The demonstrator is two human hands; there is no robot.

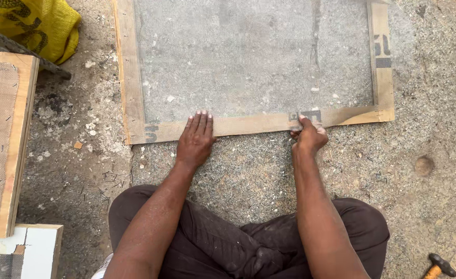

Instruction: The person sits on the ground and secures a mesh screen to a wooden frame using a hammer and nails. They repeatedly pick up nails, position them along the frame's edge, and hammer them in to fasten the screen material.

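On the gritty concrete ground (435, 77), just ahead of the crossed legs, lay the mesh screen (248, 57), flat, its grey netting bordered by a thin tan strip (254, 124) along the near edge. Left hand (196, 140) pressed flat on that near strip, fingers straight and together, gripping nothing. Right hand (309, 135) further right along the same strip, fingers curled and pinched at something small against it; too small to tell what. Looked light and floppy, netting soft and easily snagged or creased, border thin and bendable rather than stiff. Best taken by the tan border, both hands spread apart, never by the open mesh. Left of the screen, well apart, stood a wooden frame (18, 155) with a yellow sack (42, 23) above it; a hammer (437, 266) lay down to the screen's right.
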